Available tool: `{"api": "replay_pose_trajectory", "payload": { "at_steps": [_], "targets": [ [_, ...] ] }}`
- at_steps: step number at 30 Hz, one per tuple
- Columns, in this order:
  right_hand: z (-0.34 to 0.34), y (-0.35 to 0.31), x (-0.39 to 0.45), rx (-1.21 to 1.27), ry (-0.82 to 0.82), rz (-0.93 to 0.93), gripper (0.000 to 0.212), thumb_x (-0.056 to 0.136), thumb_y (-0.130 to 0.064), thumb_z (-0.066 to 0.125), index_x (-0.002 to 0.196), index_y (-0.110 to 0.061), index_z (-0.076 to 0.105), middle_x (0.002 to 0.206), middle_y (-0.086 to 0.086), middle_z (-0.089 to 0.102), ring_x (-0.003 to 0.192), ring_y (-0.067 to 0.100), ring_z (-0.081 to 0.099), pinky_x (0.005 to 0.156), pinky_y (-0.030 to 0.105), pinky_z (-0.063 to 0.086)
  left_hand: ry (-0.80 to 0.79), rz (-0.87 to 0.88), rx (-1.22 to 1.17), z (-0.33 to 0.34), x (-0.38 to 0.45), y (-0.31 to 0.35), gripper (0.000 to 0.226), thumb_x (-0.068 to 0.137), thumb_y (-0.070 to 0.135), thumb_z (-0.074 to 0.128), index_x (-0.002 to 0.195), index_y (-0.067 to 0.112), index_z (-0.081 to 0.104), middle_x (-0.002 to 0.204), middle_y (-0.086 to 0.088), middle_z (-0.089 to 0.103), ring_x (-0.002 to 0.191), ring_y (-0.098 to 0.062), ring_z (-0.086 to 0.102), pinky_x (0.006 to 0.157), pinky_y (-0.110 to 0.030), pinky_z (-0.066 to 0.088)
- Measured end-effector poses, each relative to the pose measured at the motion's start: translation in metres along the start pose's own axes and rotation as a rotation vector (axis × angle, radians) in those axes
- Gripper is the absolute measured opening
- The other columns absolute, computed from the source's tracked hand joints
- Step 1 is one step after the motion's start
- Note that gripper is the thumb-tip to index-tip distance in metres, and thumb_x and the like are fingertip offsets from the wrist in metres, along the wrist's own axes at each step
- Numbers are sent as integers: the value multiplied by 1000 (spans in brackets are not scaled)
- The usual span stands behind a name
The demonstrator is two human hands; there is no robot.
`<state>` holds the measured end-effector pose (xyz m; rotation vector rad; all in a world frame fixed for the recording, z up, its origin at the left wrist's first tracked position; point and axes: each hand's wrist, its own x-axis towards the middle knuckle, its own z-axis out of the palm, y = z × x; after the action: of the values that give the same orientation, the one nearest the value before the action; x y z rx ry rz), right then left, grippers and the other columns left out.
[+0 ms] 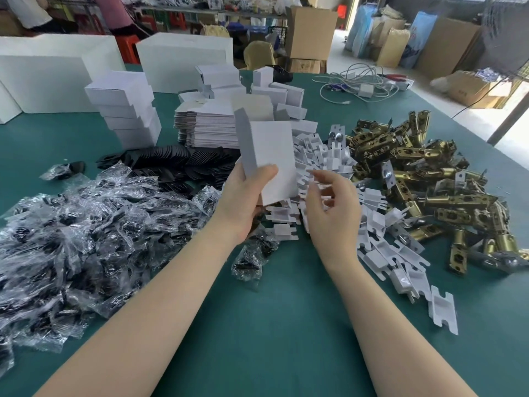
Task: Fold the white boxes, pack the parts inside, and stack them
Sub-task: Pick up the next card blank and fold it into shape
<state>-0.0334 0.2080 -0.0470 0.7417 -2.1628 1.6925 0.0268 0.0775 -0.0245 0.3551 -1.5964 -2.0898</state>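
Observation:
My left hand (pixel 243 196) grips a folded white box (pixel 269 156), held upright above the table's middle, thumb across its front face. Just right of it my right hand (pixel 332 207) hovers with curled, parted fingers and nothing in them, over a heap of white plastic inserts (pixel 380 242). Brass latch parts (pixel 423 167) are piled to the right. Clear bags of black parts (pixel 86 224) cover the left. Flat black plates (pixel 177 164) lie behind them. A pile of flat box blanks (pixel 206 127) and a stack of finished boxes (pixel 128 110) stand at the back.
The green table (pixel 272 325) is bare in front of me between my forearms. Large white cartons (pixel 183 61) stand at the back left. White cables and a power strip (pixel 357 84) lie at the back right. Brown cartons fill the floor beyond.

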Motion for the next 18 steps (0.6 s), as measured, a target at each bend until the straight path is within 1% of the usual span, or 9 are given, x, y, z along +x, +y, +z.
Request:
{"api": "replay_pose_trajectory", "payload": {
  "at_steps": [1,2,4,6,9,12,13,15,18],
  "targets": [
    [-3,1,3,-8,27,8,19,97,-17,56,113,-27,61,104,-12,58,97,9,56,84,30,51,20,43,66,-1,1,-4,34,76,31,66,110,31,59,107,8,70,104,-17,65,88,-41,56],
    [-6,1,6,-17,58,7,20,97,-17,56,113,-28,60,103,-14,57,95,9,57,82,29,51,39,95,140,-2,0,-7,33,76,33,68,108,33,59,109,10,69,106,-14,65,90,-38,55],
    [-16,0,18,-43,113,10,20,96,-18,56,113,-28,58,102,-16,58,95,8,58,82,28,52,54,186,263,-4,-3,-12,33,78,38,70,108,38,57,105,19,68,99,-1,64,81,-18,52],
    [-29,2,37,-80,127,62,23,95,-19,57,117,-26,58,101,-13,61,94,7,59,81,26,52,42,230,338,-6,-4,-20,33,83,35,71,112,37,55,108,19,66,96,5,62,77,-10,49],
    [-58,10,67,-209,80,161,29,93,-20,59,121,-24,57,102,-9,63,87,8,60,76,29,53,30,215,426,-9,-2,-31,37,89,21,72,115,37,51,112,18,63,97,11,60,74,-5,46],
    [-93,16,94,-476,-49,186,30,93,-21,59,123,-19,61,101,-3,66,75,8,58,62,26,48,12,196,456,-8,-3,-36,43,89,18,72,113,42,47,110,25,59,95,21,56,73,0,43],
    [-104,17,102,-573,-111,197,30,92,-21,60,122,-19,63,100,-1,66,75,11,59,62,27,49,17,209,467,-7,-3,-36,43,88,17,72,113,42,47,110,26,59,95,21,56,74,0,43],
    [-123,18,115,-730,-210,221,27,92,-19,60,118,-19,66,101,1,67,83,20,62,74,37,56,35,236,455,-7,-4,-36,43,89,16,72,110,45,48,109,23,60,96,16,58,75,-4,46],
    [-134,22,125,-881,-258,190,25,92,-14,59,113,-21,71,104,4,70,90,26,63,81,43,56,44,262,358,-6,-6,-34,41,89,14,71,109,44,51,111,16,64,100,2,62,78,-12,50]
  ]
}}
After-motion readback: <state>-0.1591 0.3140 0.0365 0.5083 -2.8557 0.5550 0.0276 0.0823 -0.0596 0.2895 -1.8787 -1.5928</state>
